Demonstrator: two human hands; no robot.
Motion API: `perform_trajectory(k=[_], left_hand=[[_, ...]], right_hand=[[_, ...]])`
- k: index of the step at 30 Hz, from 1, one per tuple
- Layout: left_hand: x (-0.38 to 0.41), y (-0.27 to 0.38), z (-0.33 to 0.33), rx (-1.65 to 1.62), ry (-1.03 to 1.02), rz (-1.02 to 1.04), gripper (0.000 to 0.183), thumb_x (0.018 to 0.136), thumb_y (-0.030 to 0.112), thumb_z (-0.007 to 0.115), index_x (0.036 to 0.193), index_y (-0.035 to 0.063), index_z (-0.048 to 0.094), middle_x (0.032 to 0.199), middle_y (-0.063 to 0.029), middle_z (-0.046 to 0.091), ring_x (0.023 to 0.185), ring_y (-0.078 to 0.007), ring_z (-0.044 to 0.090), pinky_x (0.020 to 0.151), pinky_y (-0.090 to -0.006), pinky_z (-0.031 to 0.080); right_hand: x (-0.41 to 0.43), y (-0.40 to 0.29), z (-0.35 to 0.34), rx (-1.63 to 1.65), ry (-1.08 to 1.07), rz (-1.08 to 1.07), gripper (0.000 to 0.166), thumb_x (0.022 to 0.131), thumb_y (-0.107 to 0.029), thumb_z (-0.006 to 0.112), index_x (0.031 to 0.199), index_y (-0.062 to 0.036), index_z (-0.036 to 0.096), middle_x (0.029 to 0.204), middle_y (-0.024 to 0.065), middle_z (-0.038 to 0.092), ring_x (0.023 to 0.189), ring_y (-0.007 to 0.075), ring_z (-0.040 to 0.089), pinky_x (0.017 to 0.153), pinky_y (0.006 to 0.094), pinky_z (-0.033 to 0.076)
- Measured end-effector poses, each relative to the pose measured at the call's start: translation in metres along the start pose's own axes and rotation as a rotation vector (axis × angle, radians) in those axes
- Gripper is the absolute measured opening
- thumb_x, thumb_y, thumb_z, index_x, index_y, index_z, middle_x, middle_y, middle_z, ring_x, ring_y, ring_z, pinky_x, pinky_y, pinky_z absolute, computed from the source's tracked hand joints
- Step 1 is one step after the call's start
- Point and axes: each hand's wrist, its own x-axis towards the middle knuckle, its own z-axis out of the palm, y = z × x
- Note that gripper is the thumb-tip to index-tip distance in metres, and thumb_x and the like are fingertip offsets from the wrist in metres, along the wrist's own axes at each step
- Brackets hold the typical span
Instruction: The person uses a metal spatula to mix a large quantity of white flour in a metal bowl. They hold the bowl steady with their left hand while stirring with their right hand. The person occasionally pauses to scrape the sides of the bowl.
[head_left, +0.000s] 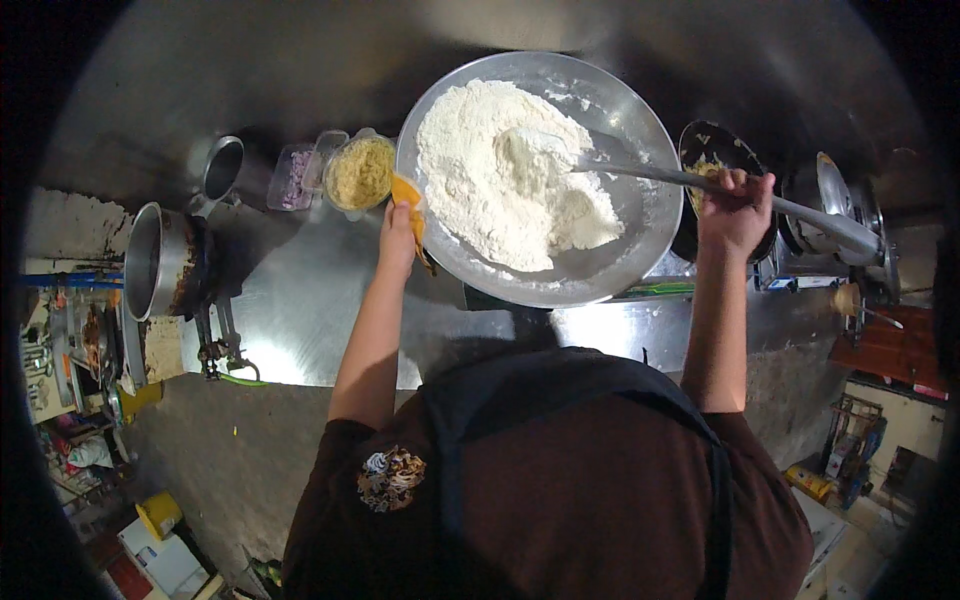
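Note:
A large round metal pan (637, 247) stands before me with a heap of white flour (472, 157) in it. My left hand (401, 229) grips an orange cloth (407, 201) against the pan's left rim. My right hand (736, 206) is closed around the long handle of a large metal spoon (645, 171). The spoon's head lies in the heap, coated with flour, and its handle passes over the pan's right rim. Dark metal shows on the right side of the pan's floor.
Left of the pan stand a tub of yellowish shreds (360, 174), a plastic box of chopped purplish pieces (298, 178), an empty-looking metal pot (223, 169) and a scorched pot (161, 262) on a burner. To the right are a dark wok (720, 139) and lidded pots (832, 187).

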Motion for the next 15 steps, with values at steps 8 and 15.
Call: perform_trajectory(k=[8, 15], left_hand=[[-0.006, 0.009, 0.007, -0.009, 0.011, -0.007, 0.04, 0.088, 0.028, 0.035, 0.116, -0.0002, 0.04, 0.107, -0.0102, 0.05, 0.096, -0.0177, 0.048, 0.084, -0.0276, 0.036], [0.001, 0.001, -0.001, 0.061, -0.021, 0.024, 0.039, 0.088, 0.027, 0.036, 0.115, -0.001, 0.041, 0.105, -0.01, 0.05, 0.094, -0.0175, 0.048, 0.083, -0.0271, 0.037]], right_hand=[[0.027, -0.014, 0.052, -0.015, -0.436, -0.014, 0.027, 0.076, -0.023, 0.048, 0.054, -0.0144, 0.035, 0.051, -0.0004, 0.028, 0.048, 0.0137, 0.029, 0.053, 0.0291, 0.028], [0.05, 0.074, 0.141, -0.106, -0.574, 0.084, 0.027, 0.07, -0.022, 0.046, 0.05, -0.0137, 0.029, 0.048, 0.0004, 0.025, 0.046, 0.0136, 0.025, 0.048, 0.0289, 0.028]])
